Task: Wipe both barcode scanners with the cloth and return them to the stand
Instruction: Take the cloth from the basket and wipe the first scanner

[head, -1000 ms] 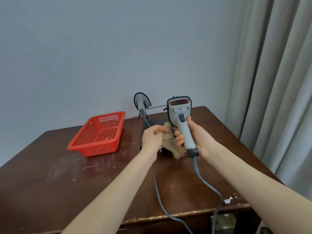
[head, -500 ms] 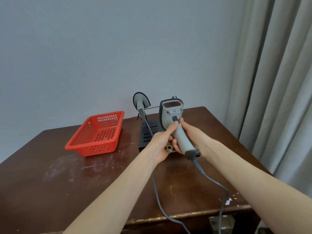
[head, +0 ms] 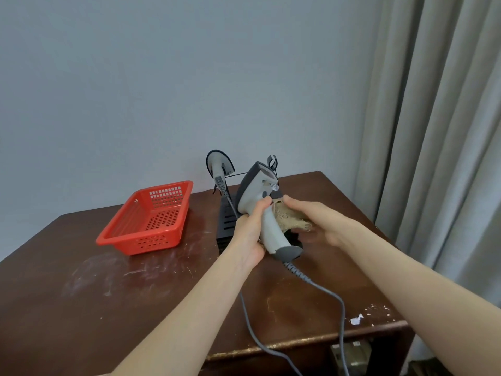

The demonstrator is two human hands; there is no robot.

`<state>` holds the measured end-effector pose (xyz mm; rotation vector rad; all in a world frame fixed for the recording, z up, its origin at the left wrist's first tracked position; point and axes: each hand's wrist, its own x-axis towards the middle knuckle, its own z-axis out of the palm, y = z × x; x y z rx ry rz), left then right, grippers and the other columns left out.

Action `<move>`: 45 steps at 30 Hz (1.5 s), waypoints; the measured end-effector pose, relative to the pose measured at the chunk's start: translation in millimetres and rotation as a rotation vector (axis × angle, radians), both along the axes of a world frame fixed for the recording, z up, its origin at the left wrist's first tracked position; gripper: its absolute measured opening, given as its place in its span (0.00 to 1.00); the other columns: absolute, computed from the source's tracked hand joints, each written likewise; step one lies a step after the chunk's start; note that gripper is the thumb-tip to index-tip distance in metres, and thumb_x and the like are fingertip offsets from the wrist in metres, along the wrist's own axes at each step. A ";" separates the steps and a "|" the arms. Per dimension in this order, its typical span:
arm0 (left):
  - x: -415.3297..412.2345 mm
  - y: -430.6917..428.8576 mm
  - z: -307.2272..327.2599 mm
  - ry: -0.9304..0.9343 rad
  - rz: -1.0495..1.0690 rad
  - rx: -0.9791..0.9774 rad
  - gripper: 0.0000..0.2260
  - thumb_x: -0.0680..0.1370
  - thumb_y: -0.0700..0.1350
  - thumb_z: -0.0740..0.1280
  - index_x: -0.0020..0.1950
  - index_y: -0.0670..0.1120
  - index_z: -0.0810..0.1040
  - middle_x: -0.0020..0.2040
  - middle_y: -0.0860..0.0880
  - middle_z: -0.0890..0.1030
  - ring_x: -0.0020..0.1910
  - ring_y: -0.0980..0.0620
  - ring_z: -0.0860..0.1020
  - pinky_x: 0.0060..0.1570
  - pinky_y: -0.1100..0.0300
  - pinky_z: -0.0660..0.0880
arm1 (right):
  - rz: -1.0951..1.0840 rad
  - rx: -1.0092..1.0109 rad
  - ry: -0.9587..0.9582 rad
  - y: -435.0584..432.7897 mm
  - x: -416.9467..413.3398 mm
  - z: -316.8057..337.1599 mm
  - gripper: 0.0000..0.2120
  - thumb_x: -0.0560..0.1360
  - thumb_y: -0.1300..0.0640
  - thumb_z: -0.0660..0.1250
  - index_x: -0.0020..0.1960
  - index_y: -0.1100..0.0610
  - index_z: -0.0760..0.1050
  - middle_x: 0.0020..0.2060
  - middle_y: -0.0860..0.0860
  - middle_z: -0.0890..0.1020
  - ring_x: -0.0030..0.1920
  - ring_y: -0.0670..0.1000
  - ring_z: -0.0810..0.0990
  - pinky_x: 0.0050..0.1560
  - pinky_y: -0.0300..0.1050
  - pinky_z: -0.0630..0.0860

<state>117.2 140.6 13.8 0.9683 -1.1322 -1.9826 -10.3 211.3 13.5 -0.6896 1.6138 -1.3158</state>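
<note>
Red basket [head: 151,218], contents indiscernible.

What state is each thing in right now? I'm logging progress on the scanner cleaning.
Held scanner: off the stand, gripped by left hand.
Cloth: in right hand, pressed against the handle.
Second scanner: hanging on the stand.
Red basket: empty, on the table.

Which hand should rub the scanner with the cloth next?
The right hand, probably: it already holds the cloth against the scanner. The left hand is busy gripping the handle.
</note>
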 end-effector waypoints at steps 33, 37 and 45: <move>8.5 1.7 -29.7 0.193 -0.077 0.165 0.24 0.72 0.65 0.64 0.49 0.43 0.76 0.29 0.49 0.73 0.22 0.55 0.70 0.22 0.64 0.70 | -0.218 -0.352 0.940 -8.4 24.8 19.9 0.10 0.73 0.57 0.70 0.54 0.53 0.82 0.48 0.49 0.83 0.49 0.46 0.78 0.45 0.28 0.69; 6.6 0.9 -34.7 0.166 -0.080 0.177 0.30 0.70 0.71 0.60 0.43 0.43 0.75 0.27 0.48 0.71 0.21 0.54 0.68 0.21 0.65 0.67 | -0.180 -0.388 1.006 -5.6 29.5 28.1 0.06 0.75 0.57 0.68 0.50 0.53 0.83 0.45 0.49 0.84 0.49 0.49 0.79 0.50 0.42 0.74; 1.6 3.1 -32.3 0.222 -0.115 0.143 0.30 0.65 0.72 0.59 0.36 0.43 0.73 0.27 0.47 0.70 0.20 0.55 0.67 0.19 0.65 0.65 | -0.178 -0.339 1.371 -8.2 22.4 28.4 0.12 0.75 0.63 0.65 0.54 0.54 0.82 0.49 0.51 0.80 0.52 0.56 0.75 0.46 0.49 0.73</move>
